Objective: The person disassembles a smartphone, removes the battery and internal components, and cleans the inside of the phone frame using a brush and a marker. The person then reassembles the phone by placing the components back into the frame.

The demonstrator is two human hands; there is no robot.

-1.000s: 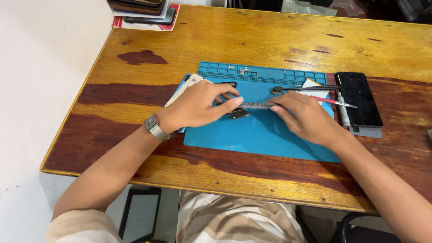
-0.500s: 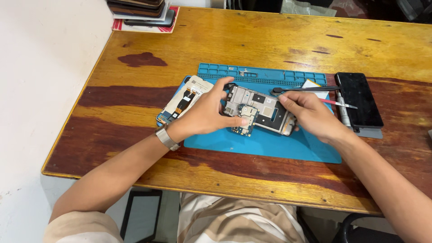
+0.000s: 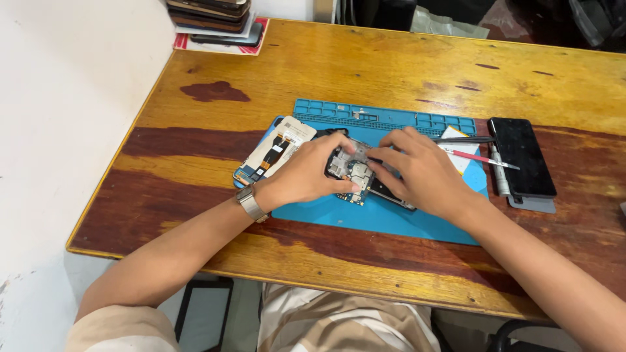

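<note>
Two hands (image 3: 313, 173) (image 3: 417, 171), one opened phone (image 3: 355, 173)

Near the right edge of the bench (image 3: 391, 72): a dark phone (image 3: 521, 156), rectangular, glossy black screen face up, resting on a grey slab. Left of the blue mat (image 3: 404, 221), partly overlapping its left edge: a detached display panel (image 3: 274, 151), lying back side up, pale cream with a black and orange ribbon strip along its middle. At the far left corner: a stack of phones (image 3: 208, 16), dark slabs piled flat on a red and white sheet.
</note>
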